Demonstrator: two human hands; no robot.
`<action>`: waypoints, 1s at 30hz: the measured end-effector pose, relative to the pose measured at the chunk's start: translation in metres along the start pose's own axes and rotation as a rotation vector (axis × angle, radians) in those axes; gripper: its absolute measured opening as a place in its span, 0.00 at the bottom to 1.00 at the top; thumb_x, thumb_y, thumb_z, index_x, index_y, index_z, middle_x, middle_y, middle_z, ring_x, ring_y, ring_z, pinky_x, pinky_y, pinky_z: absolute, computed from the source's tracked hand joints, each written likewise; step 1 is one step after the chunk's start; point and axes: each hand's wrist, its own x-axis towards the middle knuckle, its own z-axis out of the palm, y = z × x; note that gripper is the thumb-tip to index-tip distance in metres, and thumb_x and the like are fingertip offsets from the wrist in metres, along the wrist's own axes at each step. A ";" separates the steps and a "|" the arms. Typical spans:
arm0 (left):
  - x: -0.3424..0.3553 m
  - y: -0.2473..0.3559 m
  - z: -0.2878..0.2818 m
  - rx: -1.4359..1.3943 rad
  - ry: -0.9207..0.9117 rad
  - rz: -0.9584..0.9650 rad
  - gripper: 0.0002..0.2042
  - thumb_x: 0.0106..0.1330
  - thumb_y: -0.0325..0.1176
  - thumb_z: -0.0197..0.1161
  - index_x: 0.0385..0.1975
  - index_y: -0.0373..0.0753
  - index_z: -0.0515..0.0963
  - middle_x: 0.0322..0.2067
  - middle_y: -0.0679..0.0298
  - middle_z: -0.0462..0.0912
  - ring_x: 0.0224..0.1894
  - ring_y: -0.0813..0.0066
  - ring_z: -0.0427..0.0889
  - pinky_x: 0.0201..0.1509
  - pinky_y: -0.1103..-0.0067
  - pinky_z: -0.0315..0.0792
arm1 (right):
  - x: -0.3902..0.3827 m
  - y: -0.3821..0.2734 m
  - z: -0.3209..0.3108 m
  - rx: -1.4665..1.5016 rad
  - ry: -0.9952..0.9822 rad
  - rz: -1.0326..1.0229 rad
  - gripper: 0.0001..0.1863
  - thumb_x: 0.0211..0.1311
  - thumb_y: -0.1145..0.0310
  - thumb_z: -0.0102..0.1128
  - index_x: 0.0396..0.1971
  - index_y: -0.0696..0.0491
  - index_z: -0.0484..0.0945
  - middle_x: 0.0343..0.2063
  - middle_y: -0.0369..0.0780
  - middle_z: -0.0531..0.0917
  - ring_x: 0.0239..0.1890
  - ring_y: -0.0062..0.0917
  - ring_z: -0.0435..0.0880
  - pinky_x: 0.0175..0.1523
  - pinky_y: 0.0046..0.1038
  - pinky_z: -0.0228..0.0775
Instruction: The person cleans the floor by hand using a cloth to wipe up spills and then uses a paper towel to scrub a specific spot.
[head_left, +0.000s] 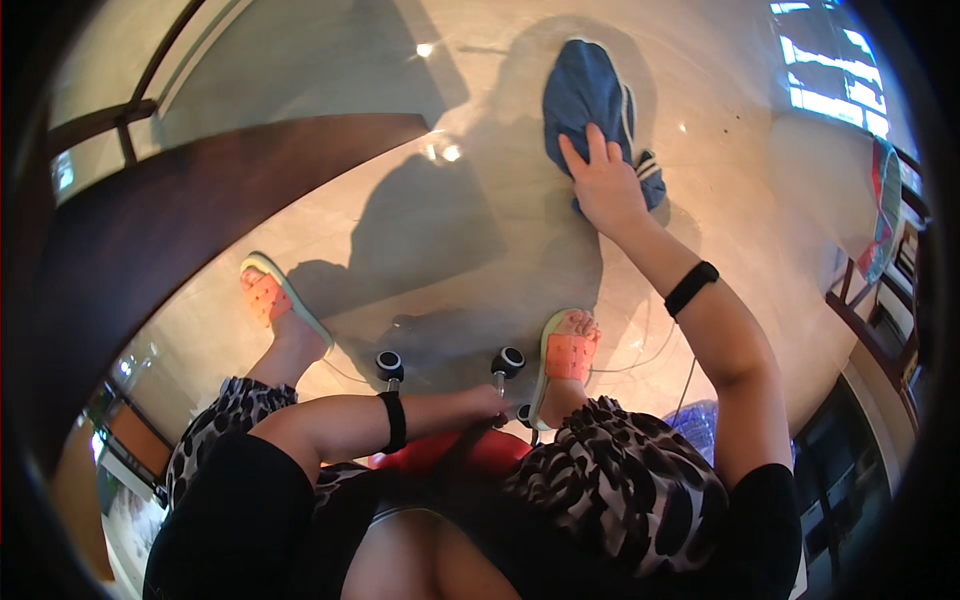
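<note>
A blue cloth with white trim lies bunched on the floor ahead of me, to the right of the middle. My right hand rests on top of it, fingers stretched out and spread, pressing on the fabric. A striped fold of the cloth pokes out beside the wrist. Across my lap reaches my left arm. My left hand is closed close to the metal stem of a black caster, near a red rounded seat. What its fingers hold is hidden.
A dark wooden curved piece of furniture fills the left side. My feet wear orange slippers. Another caster stands between them. Thin cables trail over the glossy floor. At the right stands dark wooden furniture.
</note>
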 end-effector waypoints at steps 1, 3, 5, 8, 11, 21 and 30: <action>0.002 -0.003 0.000 -0.051 -0.024 0.028 0.15 0.63 0.40 0.58 0.21 0.35 0.79 0.21 0.60 0.80 0.24 0.72 0.77 0.29 0.75 0.69 | 0.000 0.000 -0.001 0.003 -0.002 0.003 0.30 0.51 0.75 0.50 0.60 0.49 0.66 0.59 0.51 0.62 0.49 0.40 0.71 0.44 0.35 0.73; 0.012 -0.010 -0.003 -0.105 -0.036 0.067 0.16 0.63 0.42 0.57 0.21 0.36 0.80 0.20 0.61 0.80 0.24 0.72 0.77 0.30 0.75 0.69 | 0.001 0.000 -0.004 0.004 0.001 -0.012 0.31 0.51 0.76 0.51 0.60 0.49 0.65 0.59 0.52 0.62 0.50 0.41 0.71 0.47 0.37 0.73; 0.030 -0.014 -0.008 0.362 0.016 0.172 0.21 0.63 0.48 0.55 0.20 0.36 0.80 0.18 0.62 0.79 0.22 0.71 0.77 0.29 0.72 0.70 | 0.001 0.000 -0.009 0.009 -0.058 0.029 0.32 0.50 0.76 0.53 0.60 0.48 0.64 0.59 0.52 0.62 0.51 0.42 0.70 0.49 0.37 0.72; 0.001 0.029 -0.034 0.596 0.008 0.142 0.26 0.61 0.55 0.54 0.18 0.35 0.79 0.16 0.59 0.77 0.18 0.70 0.75 0.25 0.69 0.69 | 0.002 0.002 -0.033 0.087 -0.033 0.075 0.29 0.50 0.76 0.54 0.57 0.48 0.69 0.57 0.48 0.65 0.52 0.42 0.70 0.51 0.36 0.71; -0.026 0.051 -0.084 0.769 0.393 0.486 0.28 0.59 0.59 0.55 0.18 0.35 0.78 0.14 0.56 0.75 0.15 0.68 0.71 0.23 0.67 0.66 | -0.003 -0.014 -0.066 0.213 0.167 0.056 0.24 0.51 0.75 0.54 0.52 0.46 0.75 0.53 0.43 0.71 0.50 0.40 0.72 0.51 0.36 0.72; -0.182 0.032 -0.209 0.409 1.150 0.534 0.22 0.63 0.48 0.59 0.42 0.33 0.76 0.38 0.56 0.81 0.42 0.67 0.79 0.46 0.74 0.72 | -0.026 -0.168 -0.116 0.080 0.114 -0.442 0.22 0.51 0.69 0.53 0.49 0.46 0.75 0.45 0.40 0.73 0.45 0.37 0.74 0.42 0.34 0.74; -0.225 -0.064 -0.151 -0.383 1.073 0.748 0.15 0.66 0.44 0.58 0.42 0.38 0.74 0.37 0.67 0.79 0.40 0.80 0.77 0.48 0.81 0.70 | 0.033 -0.299 0.052 -0.165 -0.152 -0.688 0.35 0.55 0.68 0.53 0.65 0.40 0.56 0.68 0.47 0.48 0.54 0.36 0.67 0.46 0.34 0.70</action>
